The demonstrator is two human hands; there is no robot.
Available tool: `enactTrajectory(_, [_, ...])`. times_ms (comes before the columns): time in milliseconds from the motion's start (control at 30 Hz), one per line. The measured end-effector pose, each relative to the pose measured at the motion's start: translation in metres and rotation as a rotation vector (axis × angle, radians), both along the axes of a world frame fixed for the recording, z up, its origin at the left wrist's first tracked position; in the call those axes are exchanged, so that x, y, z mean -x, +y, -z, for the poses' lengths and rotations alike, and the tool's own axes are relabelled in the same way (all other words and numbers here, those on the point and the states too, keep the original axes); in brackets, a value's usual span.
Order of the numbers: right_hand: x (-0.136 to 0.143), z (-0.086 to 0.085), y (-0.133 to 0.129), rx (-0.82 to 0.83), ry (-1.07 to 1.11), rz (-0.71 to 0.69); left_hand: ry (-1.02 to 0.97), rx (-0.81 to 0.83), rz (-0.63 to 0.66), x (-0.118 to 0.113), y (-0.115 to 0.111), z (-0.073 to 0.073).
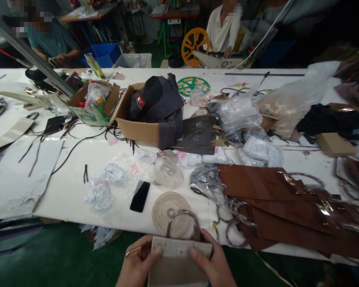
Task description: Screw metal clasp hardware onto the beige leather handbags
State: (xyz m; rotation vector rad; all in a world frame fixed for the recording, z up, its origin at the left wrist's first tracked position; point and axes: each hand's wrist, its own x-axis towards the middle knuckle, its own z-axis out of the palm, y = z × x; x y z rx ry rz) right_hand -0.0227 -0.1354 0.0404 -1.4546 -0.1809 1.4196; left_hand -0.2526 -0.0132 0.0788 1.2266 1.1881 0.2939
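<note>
Between my hands, at the bottom middle, is a greyish-beige handbag (pixel 177 269) with a curved brown handle (pixel 184 215) standing up behind its top edge. My left hand (pixel 137 261) grips the left side, thumb on the front face, a ring on one finger. My right hand (pixel 214 261) grips the right side, its thumb also pressed near the top edge. The other fingers are partly hidden behind the bag. Just beyond the handle, a round coil of beige strap (pixel 161 209) lies on the table. A black phone (pixel 140 196) rests left of the coil.
Brown bag pieces with handles (pixel 275 211) overlap at the right. A cardboard box (pixel 140 131) holding a dark cloth item (pixel 158 99) stands mid-table. Clear plastic bags (pixel 242 113) lie around it on the white table (pixel 68 195). Two people sit across the table, one beside an orange wheel (pixel 195 46).
</note>
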Motion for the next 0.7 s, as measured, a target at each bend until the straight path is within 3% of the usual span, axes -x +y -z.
enactTrajectory(133, [0.003,0.080,0.054,0.066,-0.181,0.006,0.074,0.070,-0.072,-0.010,0.034,0.102])
enactTrajectory(200, [0.005,0.118,0.068,0.099,-0.290,-0.031,0.095,0.045,-0.062,-0.007,0.047,0.140])
enactTrajectory(267, [0.007,0.147,0.072,0.154,-0.422,-0.070,0.108,-0.075,-0.015,-0.003,0.055,0.167])
enactTrajectory(400, [0.015,0.172,0.066,0.258,-0.628,-0.147,0.200,-0.356,0.113,0.003,0.051,0.195])
enactTrajectory(533, [0.018,0.174,0.059,0.330,-0.806,-0.274,0.209,-0.462,0.047,0.005,0.036,0.213])
enactTrajectory(600, [0.015,0.177,0.057,0.329,-0.928,-0.349,0.210,-0.466,-0.004,0.005,0.034,0.221])
enactTrajectory(700, [0.002,0.185,0.050,0.278,-1.064,-0.381,0.141,-0.300,-0.005,0.007,0.040,0.229])
